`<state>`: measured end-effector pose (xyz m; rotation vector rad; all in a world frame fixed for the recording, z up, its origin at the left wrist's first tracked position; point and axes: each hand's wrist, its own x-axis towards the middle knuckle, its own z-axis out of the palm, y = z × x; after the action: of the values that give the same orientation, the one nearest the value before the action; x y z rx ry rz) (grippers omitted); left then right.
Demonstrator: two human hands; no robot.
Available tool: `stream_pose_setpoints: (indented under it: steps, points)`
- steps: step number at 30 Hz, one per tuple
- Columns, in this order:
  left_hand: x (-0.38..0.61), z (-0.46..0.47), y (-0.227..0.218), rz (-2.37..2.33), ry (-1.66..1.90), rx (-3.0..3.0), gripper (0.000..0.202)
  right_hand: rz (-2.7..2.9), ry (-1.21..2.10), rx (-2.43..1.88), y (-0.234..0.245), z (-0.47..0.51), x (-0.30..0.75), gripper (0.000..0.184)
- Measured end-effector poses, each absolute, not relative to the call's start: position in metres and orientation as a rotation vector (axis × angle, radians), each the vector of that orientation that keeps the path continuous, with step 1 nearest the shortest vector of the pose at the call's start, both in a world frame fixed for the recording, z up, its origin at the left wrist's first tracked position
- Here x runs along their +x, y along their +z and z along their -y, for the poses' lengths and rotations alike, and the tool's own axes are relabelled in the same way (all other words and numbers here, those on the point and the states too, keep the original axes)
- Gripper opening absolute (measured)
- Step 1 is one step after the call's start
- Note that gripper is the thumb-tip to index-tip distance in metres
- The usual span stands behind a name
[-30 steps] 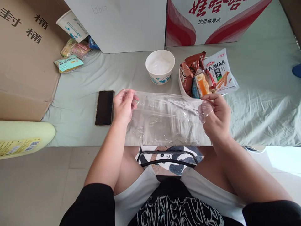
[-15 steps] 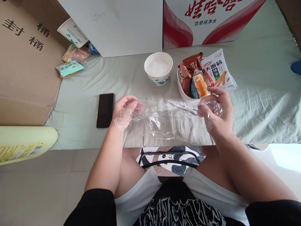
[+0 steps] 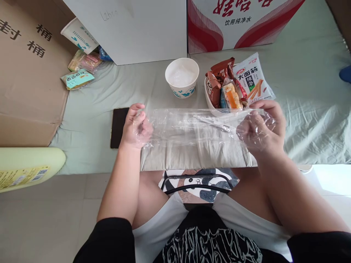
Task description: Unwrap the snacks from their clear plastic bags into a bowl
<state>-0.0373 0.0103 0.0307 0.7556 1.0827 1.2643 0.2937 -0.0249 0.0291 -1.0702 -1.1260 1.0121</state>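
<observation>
A clear plastic bag (image 3: 194,135) is stretched wide between both hands, just above the pale green sheet (image 3: 90,109). My left hand (image 3: 134,126) is closed on the bag's left edge, with film wrapped over the fingers. At the bag's right edge my right hand (image 3: 261,129) grips the film, its fingers curled inside the plastic. A thin zip strip runs across the bag's upper part. A black phone (image 3: 117,127) lies flat just left of my left hand, partly hidden by it.
Behind the bag stand a white paper bowl (image 3: 181,77) and a white dish heaped with snack packets (image 3: 236,87). A white box (image 3: 131,25), a red-and-white carton (image 3: 241,18) and a cardboard box (image 3: 30,65) line the back and left. More packets (image 3: 79,71) lie far left.
Both hands have pulled apart and worked further into the film, spreading the bag wider and flatter. My left hand now covers part of the phone.
</observation>
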Motion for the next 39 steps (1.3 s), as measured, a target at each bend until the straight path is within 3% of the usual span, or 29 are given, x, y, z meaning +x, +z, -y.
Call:
stream_pose_setpoints:
  steps: [5,8,10,12,14,19,25,29,33,36,39]
  points:
    - [-0.030,-0.017,0.034,-1.110,1.216,0.593,0.018,1.037,1.242,-0.957,0.030,0.020,0.304,0.015]
    - [-0.026,-0.020,0.030,-1.136,1.252,0.588,0.025,1.018,1.324,-0.878,0.033,0.019,0.305,0.029]
    - [-0.026,-0.020,0.028,-1.154,1.226,0.650,0.019,1.018,1.320,-0.883,0.035,0.020,0.301,0.038]
    - [-0.027,-0.019,0.027,-1.180,1.164,0.736,0.016,1.024,1.294,-0.940,0.039,0.021,0.297,0.031]
    - [-0.029,-0.018,0.027,-1.198,1.117,0.791,0.030,1.018,1.316,-0.977,0.043,0.025,0.297,0.028]
    - [-0.028,-0.017,0.030,-1.073,1.173,0.682,0.034,1.014,1.749,-0.679,0.046,0.030,0.316,0.054]
    - [-0.012,-0.024,0.024,-1.012,1.066,0.551,0.040,1.066,1.916,-0.968,0.035,0.020,0.297,0.061]
    - [-0.011,-0.025,0.023,-1.036,0.893,0.702,0.043,0.998,2.066,-1.013,0.032,0.018,0.272,0.063]
    - [-0.015,-0.021,0.023,-1.019,0.753,0.819,0.045,0.761,2.314,-0.949,0.029,0.019,0.264,0.077]
    - [-0.017,-0.019,0.024,-1.006,0.692,0.860,0.047,0.867,2.374,-0.982,0.024,0.021,0.261,0.065]
    - [-0.016,-0.017,0.024,-0.963,0.747,0.827,0.049,1.201,2.366,-1.011,0.019,0.027,0.253,0.039]
